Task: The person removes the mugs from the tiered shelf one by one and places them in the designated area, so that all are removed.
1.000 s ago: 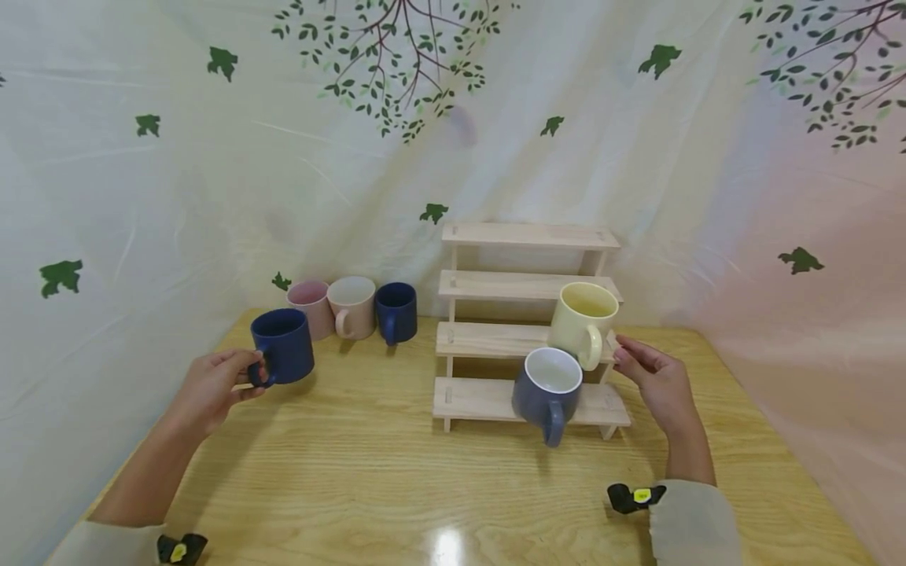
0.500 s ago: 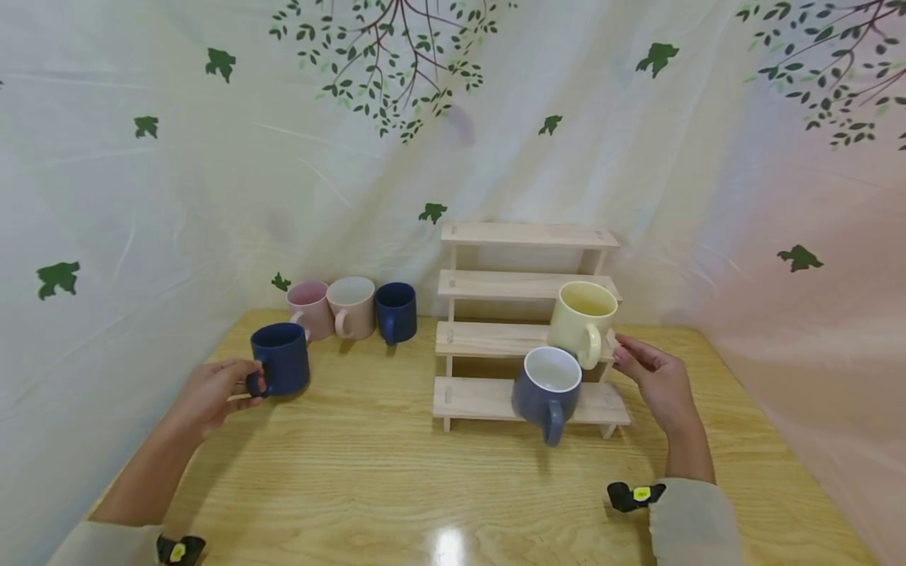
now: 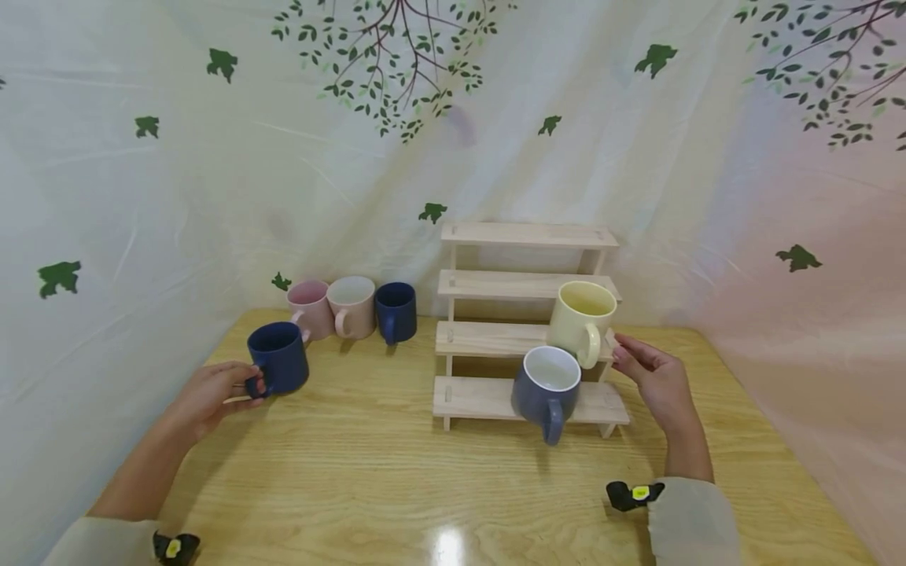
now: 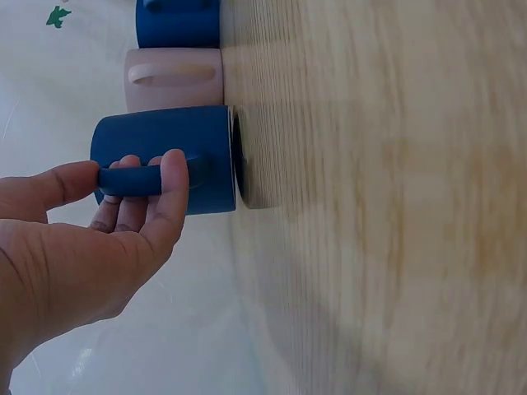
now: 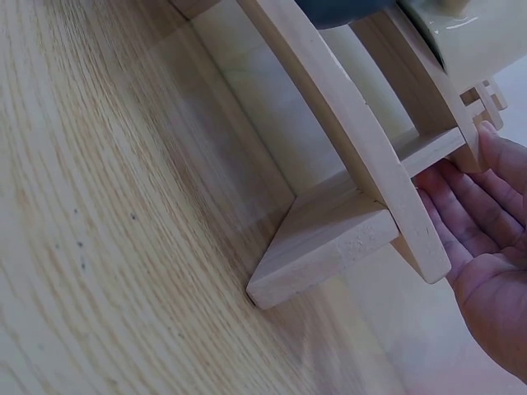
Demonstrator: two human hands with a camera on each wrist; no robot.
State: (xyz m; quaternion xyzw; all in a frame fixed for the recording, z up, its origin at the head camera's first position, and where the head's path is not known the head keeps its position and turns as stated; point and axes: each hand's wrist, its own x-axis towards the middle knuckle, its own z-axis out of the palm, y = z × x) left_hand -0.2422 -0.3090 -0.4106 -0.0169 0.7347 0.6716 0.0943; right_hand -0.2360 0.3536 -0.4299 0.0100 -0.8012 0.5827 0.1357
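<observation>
At the left of the head view, my left hand (image 3: 211, 395) holds a navy mug (image 3: 286, 363) by its handle. The left wrist view shows the thumb at the handle's top and the fingers curled through and under it; a thin dark gap or shadow lies between the mug's base (image 4: 237, 160) and the tabletop. My right hand (image 3: 660, 384) pinches the right end of a shelf on the stepped wooden rack (image 3: 470, 398), thumb above, fingers below. On the rack, a yellow mug (image 3: 575, 318) stands on the second step and a grey-blue mug (image 3: 529, 399) on the lowest.
Behind the held mug, a pink mug (image 3: 320, 318), a pale pink mug (image 3: 359, 318) and a second navy mug (image 3: 402, 318) stand in a row by the backdrop cloth (image 3: 340, 196). The wooden table (image 3: 368, 464) runs along the front.
The navy mug in my left hand has come down towards the tabletop and slightly nearer me, then barely shifted in the last half second. My right hand and the rack have stayed put.
</observation>
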